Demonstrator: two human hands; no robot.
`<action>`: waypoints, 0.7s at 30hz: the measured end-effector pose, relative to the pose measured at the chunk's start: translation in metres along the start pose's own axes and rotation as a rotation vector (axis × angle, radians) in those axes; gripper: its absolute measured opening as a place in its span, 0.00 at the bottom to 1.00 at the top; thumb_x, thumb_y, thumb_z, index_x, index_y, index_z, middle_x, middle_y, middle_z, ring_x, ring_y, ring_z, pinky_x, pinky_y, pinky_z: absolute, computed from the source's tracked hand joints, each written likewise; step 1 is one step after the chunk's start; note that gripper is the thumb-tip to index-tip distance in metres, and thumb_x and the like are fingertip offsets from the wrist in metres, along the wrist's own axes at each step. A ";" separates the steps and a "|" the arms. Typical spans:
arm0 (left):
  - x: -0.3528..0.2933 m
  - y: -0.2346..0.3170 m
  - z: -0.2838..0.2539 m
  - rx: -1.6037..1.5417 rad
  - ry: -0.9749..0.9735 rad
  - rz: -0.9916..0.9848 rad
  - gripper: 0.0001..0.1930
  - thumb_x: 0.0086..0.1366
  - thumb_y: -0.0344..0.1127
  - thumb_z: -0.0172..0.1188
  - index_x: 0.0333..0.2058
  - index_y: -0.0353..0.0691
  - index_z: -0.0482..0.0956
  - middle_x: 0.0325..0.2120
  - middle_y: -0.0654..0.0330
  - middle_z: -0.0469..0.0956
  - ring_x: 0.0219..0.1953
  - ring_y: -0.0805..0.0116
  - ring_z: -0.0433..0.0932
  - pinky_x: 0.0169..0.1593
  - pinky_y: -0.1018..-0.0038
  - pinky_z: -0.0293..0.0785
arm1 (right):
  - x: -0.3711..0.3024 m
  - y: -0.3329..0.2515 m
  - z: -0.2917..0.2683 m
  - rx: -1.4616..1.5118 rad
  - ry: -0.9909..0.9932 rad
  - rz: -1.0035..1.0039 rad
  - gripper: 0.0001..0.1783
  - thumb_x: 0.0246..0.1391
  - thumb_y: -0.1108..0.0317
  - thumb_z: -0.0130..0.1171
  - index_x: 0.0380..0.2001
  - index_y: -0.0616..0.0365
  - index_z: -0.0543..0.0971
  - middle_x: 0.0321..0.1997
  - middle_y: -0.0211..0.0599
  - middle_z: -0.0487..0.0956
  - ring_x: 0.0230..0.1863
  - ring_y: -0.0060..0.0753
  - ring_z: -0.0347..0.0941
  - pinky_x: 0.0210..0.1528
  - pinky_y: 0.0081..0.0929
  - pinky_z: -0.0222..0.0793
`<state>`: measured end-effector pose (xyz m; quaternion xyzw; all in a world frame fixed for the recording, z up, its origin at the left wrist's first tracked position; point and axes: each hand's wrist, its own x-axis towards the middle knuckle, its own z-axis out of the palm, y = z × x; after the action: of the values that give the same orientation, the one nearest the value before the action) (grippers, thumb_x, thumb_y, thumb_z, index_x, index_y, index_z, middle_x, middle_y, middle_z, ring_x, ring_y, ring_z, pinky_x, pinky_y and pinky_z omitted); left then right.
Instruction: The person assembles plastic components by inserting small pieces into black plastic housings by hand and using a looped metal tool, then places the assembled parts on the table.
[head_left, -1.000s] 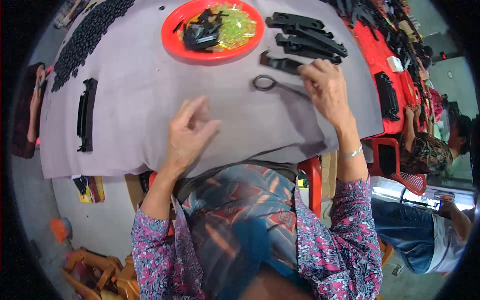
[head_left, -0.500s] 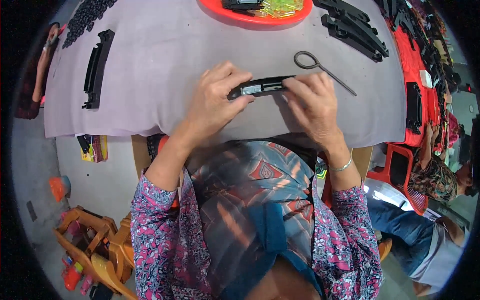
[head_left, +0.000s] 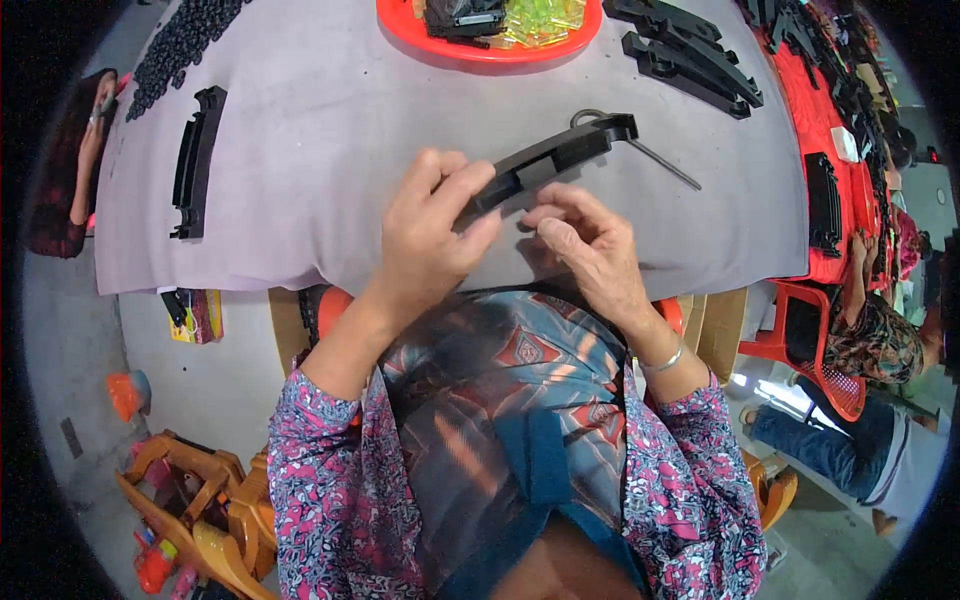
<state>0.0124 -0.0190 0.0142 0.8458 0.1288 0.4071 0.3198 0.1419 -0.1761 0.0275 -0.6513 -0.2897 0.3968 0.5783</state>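
My left hand [head_left: 432,222] grips one end of a long, slightly curved black plastic part [head_left: 578,148], thumb on the near side and fingers on the far side. The part tilts up to the right above the table, a slot along its side. Just below it is my right hand [head_left: 596,252], apart from the part, with fingers curled in and the thumb close to them. Whatever may be between those fingertips is too small to make out. Behind the part's far end lies a dark metal rod with a ring end [head_left: 665,165], its ring partly covered.
Another black plastic part [head_left: 198,162] lies at the left of the cloth-covered table [head_left: 300,190]. Small black pieces [head_left: 178,60] are heaped far left. A red tray [head_left: 480,62] holds black and yellow-green pieces. More black parts [head_left: 690,75] are stacked far right. People sit at a red-covered table.
My right hand has left the black part and moved down toward me. The part now tilts up to the right, its free end over the rod's ring. The view has shifted slightly.
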 end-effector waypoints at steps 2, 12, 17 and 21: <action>-0.003 0.008 0.003 0.061 0.022 0.051 0.20 0.44 0.24 0.68 0.41 0.37 0.80 0.35 0.53 0.75 0.36 0.55 0.79 0.38 0.66 0.78 | 0.007 -0.004 0.006 0.140 -0.021 0.030 0.18 0.63 0.63 0.61 0.51 0.62 0.75 0.38 0.29 0.79 0.37 0.18 0.72 0.40 0.20 0.71; -0.013 0.036 0.005 0.048 -0.113 0.165 0.32 0.45 0.45 0.77 0.47 0.36 0.79 0.41 0.53 0.71 0.44 0.51 0.74 0.47 0.59 0.73 | 0.042 -0.029 0.008 -0.065 -0.084 0.011 0.16 0.57 0.59 0.57 0.39 0.62 0.76 0.28 0.35 0.77 0.28 0.26 0.70 0.32 0.28 0.67; -0.011 0.024 0.002 0.097 0.009 0.214 0.28 0.48 0.42 0.74 0.49 0.41 0.79 0.43 0.56 0.71 0.49 0.52 0.72 0.51 0.57 0.68 | 0.050 -0.042 -0.014 -0.663 -0.305 -0.274 0.20 0.51 0.61 0.57 0.43 0.65 0.76 0.33 0.60 0.77 0.34 0.65 0.73 0.39 0.48 0.70; 0.006 0.018 -0.003 0.317 0.024 0.092 0.30 0.45 0.35 0.74 0.50 0.44 0.78 0.46 0.57 0.72 0.56 0.51 0.69 0.56 0.52 0.62 | 0.053 -0.039 -0.022 -0.917 -0.300 -0.442 0.20 0.51 0.62 0.60 0.44 0.62 0.77 0.37 0.55 0.78 0.42 0.62 0.74 0.43 0.49 0.71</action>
<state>0.0134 -0.0285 0.0305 0.8857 0.1564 0.4062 0.1617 0.1908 -0.1372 0.0566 -0.6968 -0.6433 0.1868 0.2564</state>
